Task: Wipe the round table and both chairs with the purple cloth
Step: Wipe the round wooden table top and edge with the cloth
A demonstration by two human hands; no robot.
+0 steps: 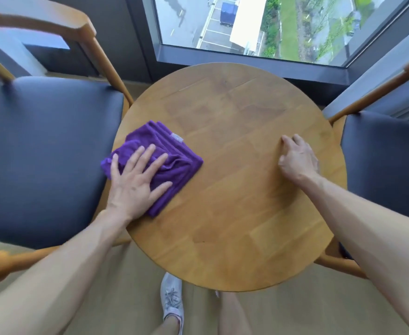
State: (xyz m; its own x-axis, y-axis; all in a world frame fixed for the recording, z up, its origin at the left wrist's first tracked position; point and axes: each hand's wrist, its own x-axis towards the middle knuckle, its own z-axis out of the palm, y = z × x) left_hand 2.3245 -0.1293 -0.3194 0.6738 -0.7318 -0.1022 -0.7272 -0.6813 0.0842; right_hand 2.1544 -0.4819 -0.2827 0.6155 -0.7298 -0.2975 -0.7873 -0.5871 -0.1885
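Note:
A round wooden table [235, 201] fills the middle of the view. A folded purple cloth [164, 151] lies on its left part, close to the rim. My left hand [135, 180] presses flat on the cloth with the fingers spread. My right hand [298, 158] rests on the table's right side with curled fingers and holds nothing. A chair with a dark blue seat [46, 155] and a wooden frame stands to the left. A second chair [387, 160] of the same kind stands to the right.
A large window [259, 22] with a dark frame rises behind the table and looks far down on a street. A light floor [131, 286] lies under the table. My foot in a white shoe [172, 298] stands near the table's front edge.

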